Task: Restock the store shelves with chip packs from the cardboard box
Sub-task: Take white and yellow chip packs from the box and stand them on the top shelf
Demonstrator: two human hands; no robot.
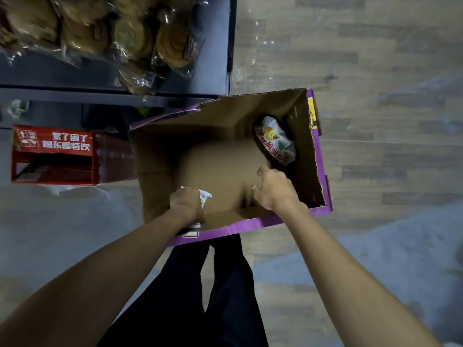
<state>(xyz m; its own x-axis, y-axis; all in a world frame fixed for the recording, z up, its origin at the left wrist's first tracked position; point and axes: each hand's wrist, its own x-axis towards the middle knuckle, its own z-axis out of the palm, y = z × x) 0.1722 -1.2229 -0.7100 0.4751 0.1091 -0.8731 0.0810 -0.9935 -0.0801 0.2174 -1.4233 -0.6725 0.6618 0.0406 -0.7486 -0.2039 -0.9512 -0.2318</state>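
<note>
Cardboard box (160, 156) is reached into: a chip pack (204, 196) is clenched by the left hand (185, 205); right hand (274, 189) fingers (261, 171) are curled, empty, near another pack (274, 140).

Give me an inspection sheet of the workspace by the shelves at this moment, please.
Surface: wood-look floor, bare around the box.
Job's things: open cardboard box nearly empty; one chip pack lies in its far right corner.
Clutter: red carton on the floor left of the box.
Grippers: left hand grips a second pack at the near wall; right hand reaches inside, holding nothing.
Cables: nothing seen.
Surroundings: dark shelf holding bagged pastries.
</note>
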